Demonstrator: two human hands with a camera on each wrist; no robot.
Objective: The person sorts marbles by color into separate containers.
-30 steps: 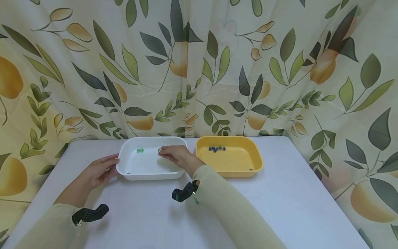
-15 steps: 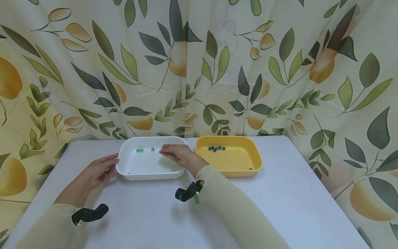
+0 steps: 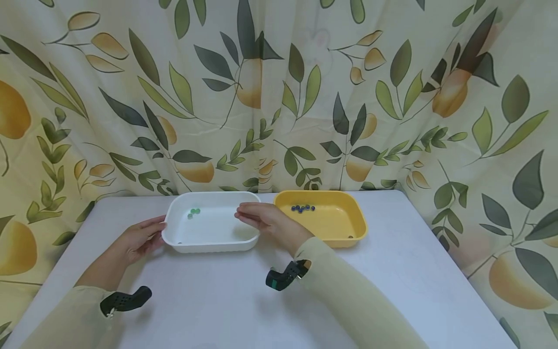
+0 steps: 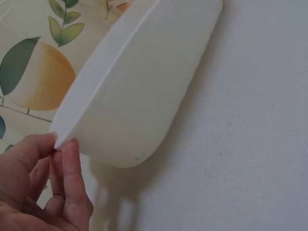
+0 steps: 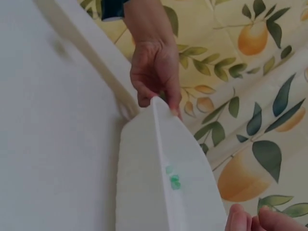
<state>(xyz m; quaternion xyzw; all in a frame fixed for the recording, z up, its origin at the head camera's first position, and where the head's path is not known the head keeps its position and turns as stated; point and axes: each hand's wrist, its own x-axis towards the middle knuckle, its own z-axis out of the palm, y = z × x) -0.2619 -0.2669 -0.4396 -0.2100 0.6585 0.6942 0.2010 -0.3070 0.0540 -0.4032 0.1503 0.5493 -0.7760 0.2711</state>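
Observation:
A white tray (image 3: 209, 196) sits on the table with three green marbles (image 3: 193, 212) near its back left corner. My left hand (image 3: 158, 230) pinches the tray's left rim, thumb above and fingers below, as the left wrist view shows on the tray (image 4: 134, 96). My right hand (image 3: 246, 216) hovers over the tray's right rim with fingers stretched leftward and nothing in them. In the right wrist view the marbles (image 5: 173, 179) lie inside the tray (image 5: 159, 159), beyond my fingertips (image 5: 240, 216). A yellow tray (image 3: 344, 237) to the right holds several blue marbles (image 3: 303, 208).
The two trays stand side by side, almost touching, near the back of the grey table (image 3: 392, 271). A leaf-and-lemon patterned curtain (image 3: 279, 97) hangs right behind and around the table. Black wrist cameras (image 3: 285, 277) sit on both sleeves.
My right hand let go of a green marble and drew back to the right over the tray's rim. The marble rolled left and joined the other two. My left hand stayed put.

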